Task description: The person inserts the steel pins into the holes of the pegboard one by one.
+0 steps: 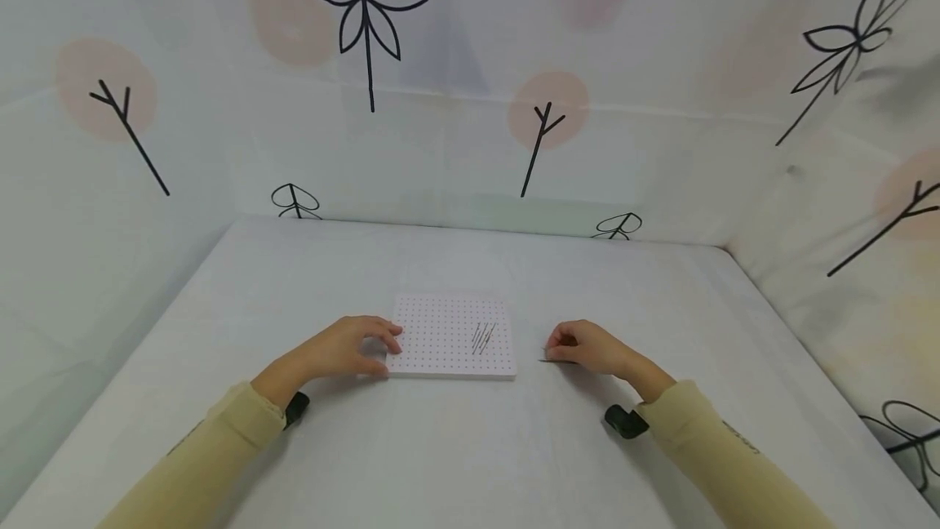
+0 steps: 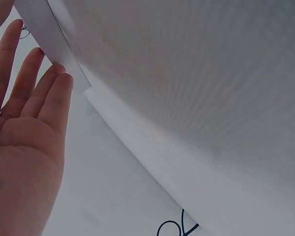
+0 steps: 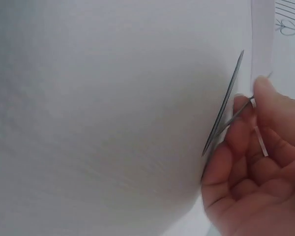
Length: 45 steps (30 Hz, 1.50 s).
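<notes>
A white board (image 1: 441, 349) with a grid of small dark holes lies on the table, several thin dark needles (image 1: 483, 339) slanting over its right part. My left hand (image 1: 352, 347) is at the board's left edge. Its loosely straight fingers (image 2: 54, 93) touch the board's side (image 2: 49, 37). To the right of the board, my right hand (image 1: 587, 347) pinches a thin metal needle (image 3: 234, 118) between thumb and fingers. Beside those fingertips, more grey pointed metal (image 3: 225, 101) lies on the table, perhaps two needles close together.
White cloth covers the table (image 1: 470, 447). Behind it and at both sides hangs a pale patterned curtain (image 1: 455, 153) with plant drawings. A dark wrist camera (image 1: 627, 421) is strapped under the right sleeve, and another (image 1: 297, 408) under the left.
</notes>
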{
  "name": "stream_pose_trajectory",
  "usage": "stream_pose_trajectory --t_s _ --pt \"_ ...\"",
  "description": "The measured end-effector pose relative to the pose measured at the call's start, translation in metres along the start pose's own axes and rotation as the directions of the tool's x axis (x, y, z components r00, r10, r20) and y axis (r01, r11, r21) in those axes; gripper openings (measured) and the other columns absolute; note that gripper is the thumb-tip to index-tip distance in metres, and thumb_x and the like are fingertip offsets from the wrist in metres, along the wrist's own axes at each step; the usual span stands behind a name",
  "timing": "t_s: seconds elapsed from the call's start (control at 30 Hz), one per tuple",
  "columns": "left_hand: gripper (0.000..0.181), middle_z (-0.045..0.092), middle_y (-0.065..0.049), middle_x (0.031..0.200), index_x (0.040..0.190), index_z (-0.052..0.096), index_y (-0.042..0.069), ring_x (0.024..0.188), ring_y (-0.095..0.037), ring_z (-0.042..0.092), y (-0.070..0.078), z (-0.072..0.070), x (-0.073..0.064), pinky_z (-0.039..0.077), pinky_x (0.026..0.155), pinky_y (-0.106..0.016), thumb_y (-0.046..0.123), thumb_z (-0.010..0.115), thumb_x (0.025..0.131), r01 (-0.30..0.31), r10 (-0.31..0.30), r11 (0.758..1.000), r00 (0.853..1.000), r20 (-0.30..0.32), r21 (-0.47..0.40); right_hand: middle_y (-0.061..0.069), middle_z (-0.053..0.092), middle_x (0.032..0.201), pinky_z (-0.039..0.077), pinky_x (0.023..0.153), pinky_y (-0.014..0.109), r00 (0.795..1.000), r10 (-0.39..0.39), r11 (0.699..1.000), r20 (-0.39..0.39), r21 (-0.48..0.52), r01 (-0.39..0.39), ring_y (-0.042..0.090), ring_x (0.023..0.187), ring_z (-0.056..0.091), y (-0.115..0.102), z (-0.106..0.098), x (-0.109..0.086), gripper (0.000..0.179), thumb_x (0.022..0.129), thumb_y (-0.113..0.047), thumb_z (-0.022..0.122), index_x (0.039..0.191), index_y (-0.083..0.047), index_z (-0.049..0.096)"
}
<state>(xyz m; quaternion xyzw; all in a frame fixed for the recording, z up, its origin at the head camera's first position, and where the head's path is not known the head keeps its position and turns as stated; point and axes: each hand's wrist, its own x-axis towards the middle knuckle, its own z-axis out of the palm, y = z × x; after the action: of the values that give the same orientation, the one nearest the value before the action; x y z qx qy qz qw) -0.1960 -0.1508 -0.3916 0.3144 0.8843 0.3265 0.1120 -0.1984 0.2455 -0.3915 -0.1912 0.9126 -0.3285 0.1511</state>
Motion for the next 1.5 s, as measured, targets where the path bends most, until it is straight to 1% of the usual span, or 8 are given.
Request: stream_pose_trajectory --t_s 0.33,0.6,0.8,1.0,1.2,1.33,1.47,1.5 --pt "0.023 0.057 -0.006 0.125 0.094 0.069 0.018 0.122 -0.031 0.045 0.0 0.0 -0.001 0.033 0.101 -0.05 0.013 0.079 0.073 0.008 -0.008 1.0 1.0 -0.002 0.013 0.002 0.052 0.083 0.041 0.062 0.025 0.995 -0.087 0.994 -0.054 0.055 0.09 0.017 0.076 0.046 -0.001 0.001 0.001 0.005 0.094 -0.007 0.054 0.094 -0.002 0.054" --pt "0.023 0.058 -0.006 0.125 0.095 0.069 0.017 0.122 -0.03 0.045 0.001 0.001 -0.001 0.033 0.101 -0.05 0.013 0.078 0.073 -0.001 0.001 1.0 1.0 0.001 0.028 0.005 0.051 0.083 0.044 0.062 0.025 0.98 -0.14 0.981 -0.144 0.111 0.157 0.018 0.074 0.048 -0.005 0.006 0.003 0.007 0.096 -0.006 0.05 0.098 0.0 0.048" --pt "0.024 0.058 -0.005 0.125 0.095 0.069 0.018 0.122 -0.03 0.046 0.0 0.001 0.0 0.033 0.101 -0.049 0.013 0.078 0.073 0.007 -0.007 1.0 1.0 0.002 0.02 0.01 0.059 0.082 0.051 0.066 0.03 0.978 -0.108 0.973 -0.177 0.184 0.14 0.023 0.075 0.057 -0.014 0.009 0.006 0.007 0.091 0.0 0.055 0.096 0.004 0.052" --pt "0.023 0.058 -0.005 0.125 0.095 0.069 0.019 0.122 -0.03 0.045 0.0 0.001 -0.001 0.033 0.101 -0.05 0.014 0.078 0.074 0.01 -0.01 1.0 1.0 0.002 0.018 0.011 0.06 0.081 0.049 0.064 0.022 0.966 -0.139 0.957 -0.218 0.222 0.187 0.022 0.073 0.057 -0.033 0.009 0.004 0.011 0.082 0.008 0.063 0.088 0.005 0.055" --pt "0.024 0.058 -0.005 0.125 0.095 0.069 0.018 0.122 -0.029 0.045 -0.001 0.001 -0.001 0.033 0.101 -0.049 0.014 0.078 0.074 -0.002 0.002 1.0 1.0 0.0 0.017 0.005 0.063 0.081 0.05 0.066 0.022 0.953 -0.167 0.95 -0.254 0.217 0.224 0.016 0.073 0.059 -0.022 0.016 0.013 0.017 0.08 0.002 0.069 0.093 0.002 0.058" --pt "0.024 0.058 -0.005 0.125 0.095 0.069 0.018 0.122 -0.029 0.045 0.0 0.001 -0.001 0.033 0.101 -0.049 0.013 0.078 0.073 -0.004 0.004 1.0 1.0 0.001 0.013 0.005 0.066 0.083 0.052 0.068 0.025 0.945 -0.165 0.947 -0.281 0.221 0.231 0.018 0.074 0.062 -0.021 0.019 0.017 0.022 0.08 -0.002 0.07 0.101 0.004 0.064" --pt "0.024 0.058 -0.005 0.125 0.094 0.069 0.018 0.122 -0.03 0.045 0.0 0.001 -0.001 0.033 0.101 -0.049 0.013 0.079 0.073 0.003 -0.003 1.0 1.0 0.001 0.013 0.005 0.067 0.084 0.053 0.067 0.025 0.946 -0.136 0.942 -0.295 0.256 0.215 0.016 0.074 0.063 -0.025 0.02 0.018 0.016 0.081 -0.006 0.071 0.096 0.0 0.067" --pt "0.024 0.058 -0.005 0.125 0.094 0.069 0.019 0.122 -0.03 0.045 0.0 0.001 -0.001 0.033 0.101 -0.049 0.013 0.078 0.073 0.004 -0.004 1.0 1.0 0.0 0.014 0.007 0.067 0.085 0.054 0.069 0.029 0.948 -0.125 0.939 -0.292 0.273 0.208 0.018 0.075 0.064 -0.03 0.019 0.017 0.014 0.082 -0.005 0.07 0.094 0.001 0.067"
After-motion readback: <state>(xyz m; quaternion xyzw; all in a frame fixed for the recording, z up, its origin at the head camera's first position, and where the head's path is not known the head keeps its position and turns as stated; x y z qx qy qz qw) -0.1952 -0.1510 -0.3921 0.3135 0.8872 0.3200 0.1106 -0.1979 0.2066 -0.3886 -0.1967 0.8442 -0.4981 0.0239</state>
